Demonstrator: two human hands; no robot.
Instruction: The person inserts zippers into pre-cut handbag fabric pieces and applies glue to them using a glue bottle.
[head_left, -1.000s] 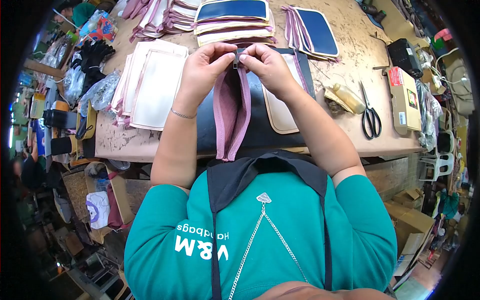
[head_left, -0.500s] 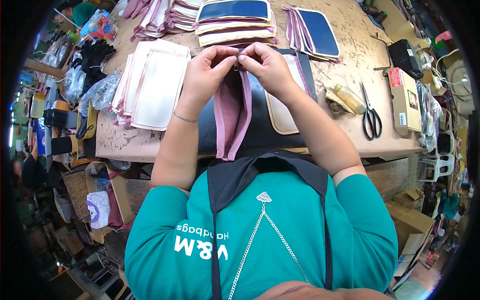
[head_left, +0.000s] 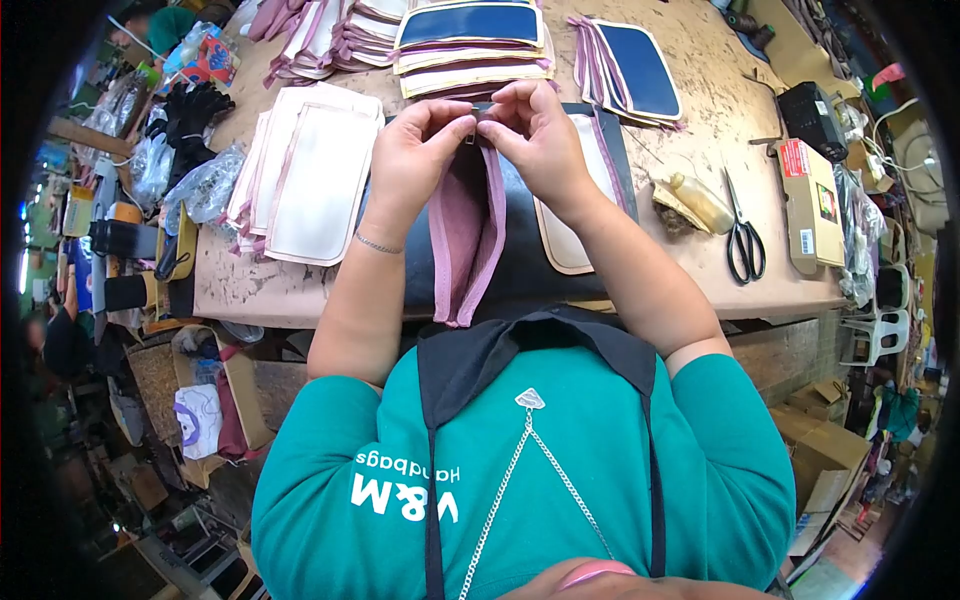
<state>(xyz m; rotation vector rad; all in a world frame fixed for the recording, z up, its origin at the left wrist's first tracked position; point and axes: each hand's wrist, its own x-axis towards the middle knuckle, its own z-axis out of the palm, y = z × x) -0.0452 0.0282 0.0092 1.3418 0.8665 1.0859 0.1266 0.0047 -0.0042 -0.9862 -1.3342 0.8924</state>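
Observation:
A mauve fabric pouch (head_left: 468,235) hangs between my hands, its two long sides parted so the inside shows and its lower end toward my body. My left hand (head_left: 425,145) pinches its far end between thumb and fingers. Close beside it, my right hand (head_left: 535,140) is also closed on that end, thumb against fingertips. A small metal-looking piece (head_left: 471,138) shows between the thumbs; its details are too small to tell. Under the pouch lies a black mat (head_left: 520,250), with a cream panel (head_left: 563,235) partly hidden by my right forearm.
Cream panels (head_left: 325,190) lie in a stack at left. Mauve-edged pieces with dark blue faces (head_left: 470,24) and another blue-faced stack (head_left: 645,70) stand farther back. At right are black-handled scissors (head_left: 745,250), a bottle (head_left: 703,203) and a cardboard box (head_left: 808,225).
My right hand's upper fingers have lifted a little while its thumb stays by the pouch's far end. My left hand keeps its pinch. The whole view has shifted slightly.

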